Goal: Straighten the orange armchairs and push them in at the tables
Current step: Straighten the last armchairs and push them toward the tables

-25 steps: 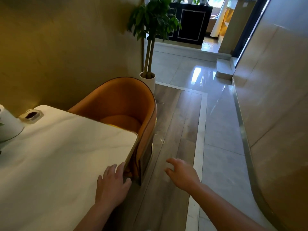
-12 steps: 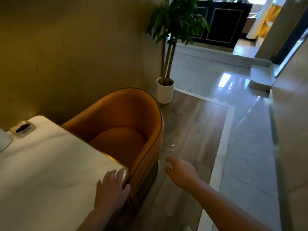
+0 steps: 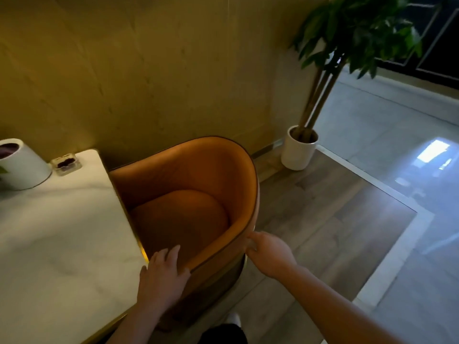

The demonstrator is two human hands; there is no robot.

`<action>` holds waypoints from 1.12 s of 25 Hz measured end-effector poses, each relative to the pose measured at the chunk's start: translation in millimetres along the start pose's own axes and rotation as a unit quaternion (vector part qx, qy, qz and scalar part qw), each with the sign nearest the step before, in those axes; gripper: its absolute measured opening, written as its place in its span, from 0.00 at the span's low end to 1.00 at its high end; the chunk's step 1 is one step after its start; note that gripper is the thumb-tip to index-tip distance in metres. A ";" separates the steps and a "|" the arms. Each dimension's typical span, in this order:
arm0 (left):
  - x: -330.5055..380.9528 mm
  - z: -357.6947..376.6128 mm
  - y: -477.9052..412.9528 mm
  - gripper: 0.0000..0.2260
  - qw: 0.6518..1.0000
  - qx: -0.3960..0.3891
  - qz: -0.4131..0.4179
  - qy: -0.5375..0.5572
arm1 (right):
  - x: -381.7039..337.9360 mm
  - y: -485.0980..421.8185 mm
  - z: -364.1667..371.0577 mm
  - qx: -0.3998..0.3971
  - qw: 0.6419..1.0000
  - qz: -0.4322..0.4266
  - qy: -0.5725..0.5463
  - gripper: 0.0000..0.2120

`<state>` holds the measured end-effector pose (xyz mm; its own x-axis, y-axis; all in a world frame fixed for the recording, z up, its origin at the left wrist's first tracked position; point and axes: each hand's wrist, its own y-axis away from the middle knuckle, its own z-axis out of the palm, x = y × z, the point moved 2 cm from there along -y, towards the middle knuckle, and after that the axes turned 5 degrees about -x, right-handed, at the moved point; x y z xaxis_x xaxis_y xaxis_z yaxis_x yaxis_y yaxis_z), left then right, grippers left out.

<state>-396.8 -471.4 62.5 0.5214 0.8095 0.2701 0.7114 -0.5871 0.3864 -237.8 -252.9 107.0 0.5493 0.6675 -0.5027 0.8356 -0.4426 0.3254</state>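
Note:
One orange armchair (image 3: 198, 175) with a rounded shell stands by the wall, its open front against the white marble table (image 3: 62, 244). My left hand (image 3: 161, 274) lies over the end of the chair's near arm, fingers inside the shell and thumb across the rim, holding it. My right hand (image 3: 269, 254) is at the outer side of the same arm, further back. Its fingertips touch the rim and the shell.
A potted tree in a white pot (image 3: 299, 151) stands on the floor behind the chair, close to the yellow wall. On the table's far edge sit a white planter (image 3: 23, 165) and a small clear holder (image 3: 65, 163). Wood flooring and glossy tiles (image 3: 397, 170) lie to the right.
My view has swung left and closer over the chair. My left hand went from the table corner onto the chair's arm. My right hand came in from the air to touch the rim.

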 end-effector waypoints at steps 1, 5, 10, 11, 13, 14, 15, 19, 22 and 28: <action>13.5 3.3 -13.0 0.30 1.000 0.002 -0.010 0.009 | 11.5 -15.4 -8.6 -0.010 1.000 -0.010 0.003 0.11; 70.8 10.5 -80.1 0.30 0.999 0.003 -0.033 0.031 | 60.8 -90.5 -55.2 -0.048 0.998 -0.029 0.019 0.10; 137.2 -1.1 -169.9 0.31 0.996 -0.007 -0.057 0.065 | 105.8 -187.7 -129.4 -0.063 0.996 -0.046 0.050 0.11; 151.3 -6.3 -184.2 0.31 0.996 0.000 -0.062 0.066 | 110.6 -207.0 -145.7 -0.063 0.995 -0.050 0.056 0.11; 175.4 -18.2 -208.5 0.30 0.994 0.009 -0.077 0.072 | 117.3 -241.0 -174.2 -0.065 0.994 -0.063 0.065 0.12; 184.9 -22.8 -220.1 0.30 0.993 0.016 -0.087 0.075 | 120.1 -257.8 -185.2 -0.068 0.993 -0.074 0.069 0.12; 192.2 -26.6 -229.4 0.30 0.992 0.021 -0.099 0.077 | 122.5 -273.4 -192.6 -0.074 0.990 -0.086 0.079 0.12; 216.4 -30.8 -267.6 0.30 0.979 0.044 -0.168 0.108 | 129.9 -344.5 -213.8 -0.112 0.975 -0.165 0.095 0.09; 243.4 -27.8 -290.7 0.29 0.957 0.069 -0.245 0.138 | 136.7 -398.7 -228.1 -0.157 0.950 -0.238 0.126 0.09; 281.1 -22.3 -311.0 0.29 0.901 0.083 -0.374 0.203 | 130.0 -473.0 -244.7 -0.241 0.878 -0.359 0.204 0.14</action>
<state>-482.0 -61.1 37.9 -0.3250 0.8959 0.3030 0.8707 0.1584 0.4657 -560.4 189.8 83.8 -0.2461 0.8737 -0.4196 0.8184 0.4192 0.3929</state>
